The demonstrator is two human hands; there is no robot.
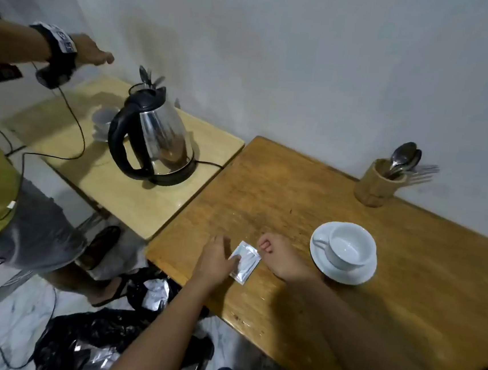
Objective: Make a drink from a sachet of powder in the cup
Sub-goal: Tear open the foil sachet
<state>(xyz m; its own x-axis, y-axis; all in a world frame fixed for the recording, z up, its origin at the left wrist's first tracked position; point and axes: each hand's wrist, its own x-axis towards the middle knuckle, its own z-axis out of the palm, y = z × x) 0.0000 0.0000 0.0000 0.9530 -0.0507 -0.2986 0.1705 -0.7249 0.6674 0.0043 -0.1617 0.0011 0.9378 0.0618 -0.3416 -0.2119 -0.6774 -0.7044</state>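
Sachet flat on desk, light, floppy, slick foil; left hand fingers pin it, right hand pinches top corner. Cup empty.

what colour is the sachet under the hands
Silver, a shiny foil sachet, lying flat on the brown wooden table; seen in the head view.
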